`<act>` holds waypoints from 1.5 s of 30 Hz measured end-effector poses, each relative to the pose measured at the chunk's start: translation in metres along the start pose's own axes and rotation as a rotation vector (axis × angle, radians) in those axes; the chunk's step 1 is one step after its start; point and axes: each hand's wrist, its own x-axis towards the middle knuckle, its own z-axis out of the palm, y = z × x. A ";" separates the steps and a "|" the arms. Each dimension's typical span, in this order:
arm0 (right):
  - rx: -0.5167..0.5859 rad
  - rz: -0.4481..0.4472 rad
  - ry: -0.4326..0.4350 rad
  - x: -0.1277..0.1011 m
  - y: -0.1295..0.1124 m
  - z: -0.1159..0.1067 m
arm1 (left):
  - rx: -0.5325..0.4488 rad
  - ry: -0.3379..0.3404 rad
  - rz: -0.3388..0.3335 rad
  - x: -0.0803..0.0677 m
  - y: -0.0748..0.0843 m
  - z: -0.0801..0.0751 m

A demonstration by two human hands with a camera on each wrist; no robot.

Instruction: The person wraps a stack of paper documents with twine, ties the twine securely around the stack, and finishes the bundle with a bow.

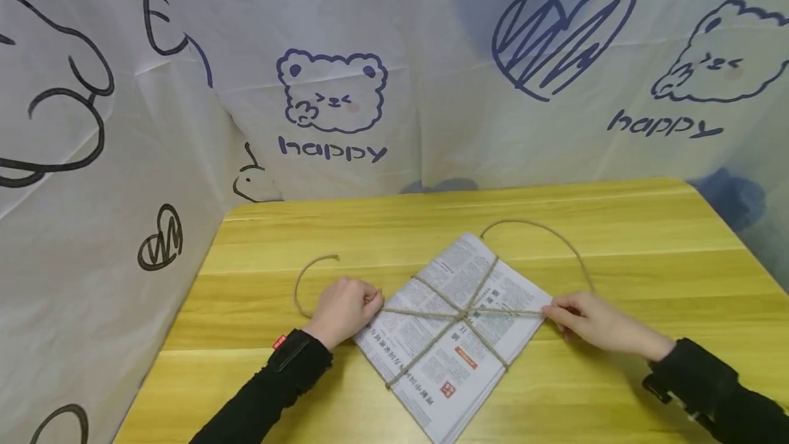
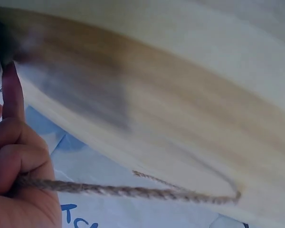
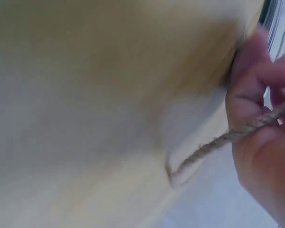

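Jute twine crossed over the newspaper lying mid-bench — the left hand curled tight round one end, the right hand pinching the other, both beside the paper's corners.

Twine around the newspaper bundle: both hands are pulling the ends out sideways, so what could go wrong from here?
The twine crosses at the middle of the newspaper stack, with the left hand and right hand gripping it at opposite corners. Pulling harder may crumple or tear those paper corners. Uneven pull could slide the crossing off centre or turn the stack on the table.
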 end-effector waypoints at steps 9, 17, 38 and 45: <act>-0.341 -0.119 0.226 0.011 -0.004 -0.002 | 0.048 0.029 0.026 -0.005 -0.001 -0.004; -0.361 -0.137 0.234 0.025 -0.009 -0.001 | 0.040 -0.002 0.006 -0.008 0.001 -0.004; -0.331 -0.251 0.430 0.050 -0.034 -0.011 | -0.189 -0.230 0.210 -0.015 0.015 -0.037; -0.326 -0.212 0.434 0.063 -0.046 -0.009 | -0.283 -0.446 0.331 -0.031 0.033 -0.037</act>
